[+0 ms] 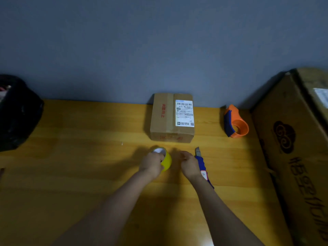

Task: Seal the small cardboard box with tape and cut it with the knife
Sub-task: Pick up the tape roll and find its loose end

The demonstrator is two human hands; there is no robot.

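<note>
The small cardboard box [165, 118] stands against the wall at the table's far middle, with a white shipping label on its top and red print. In front of it my left hand [152, 164] grips a yellow tape roll [166, 160] with a white core. My right hand [189, 165] hovers just right of the roll, fingers loosely curled, holding nothing that I can see. A blue utility knife [201, 162] lies on the table by my right hand's outer side, its blade tip out and pointing toward the box.
An orange tape dispenser [237, 124] sits at the back right. A large cardboard box [298, 157] fills the right side. A black bag [17, 114] stands at the far left. The wooden table [79, 157] meets a grey wall.
</note>
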